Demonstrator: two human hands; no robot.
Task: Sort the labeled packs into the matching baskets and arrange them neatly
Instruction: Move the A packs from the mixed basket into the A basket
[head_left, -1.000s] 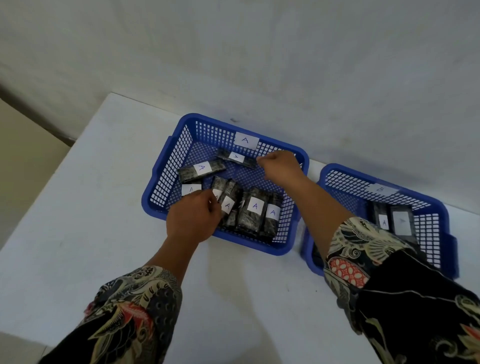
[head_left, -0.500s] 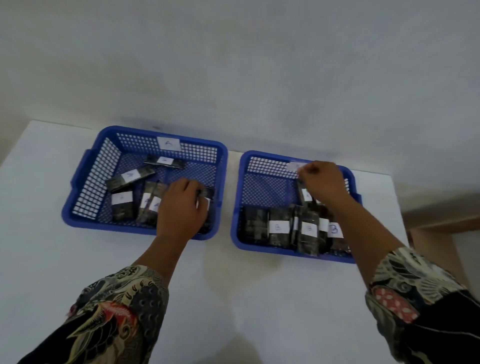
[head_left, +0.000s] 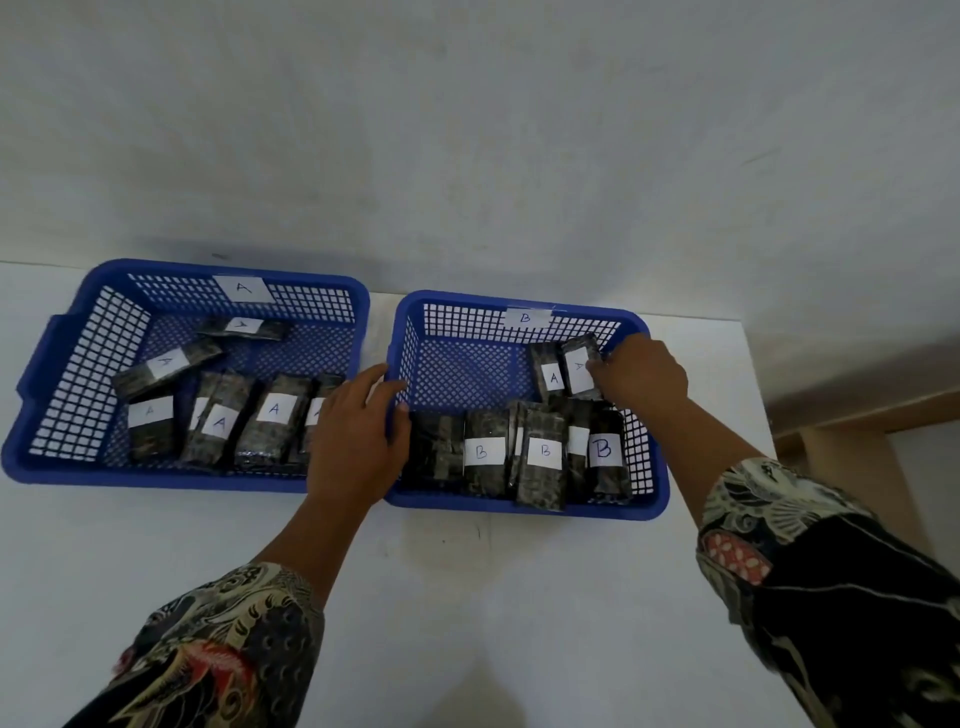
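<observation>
Blue basket B (head_left: 655, 415): right hand (head_left: 644, 376) pinches an A pack (head_left: 579, 366) at its back; left hand (head_left: 356, 441), fingers relaxed, touches its left rim.

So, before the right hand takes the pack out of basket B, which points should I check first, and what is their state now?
1. Right hand grips the farther A pack: ok.
2. That pack's label reads A: ok, though it is blurred.
3. Second A pack beside it is also in basket B, so misplaced: not ok.
4. Left hand steadies basket B at its rim: ok.
5. Basket A has bare floor at its far right: ok.
6. Front row of B packs neat: not ok, packs overlap.
</observation>
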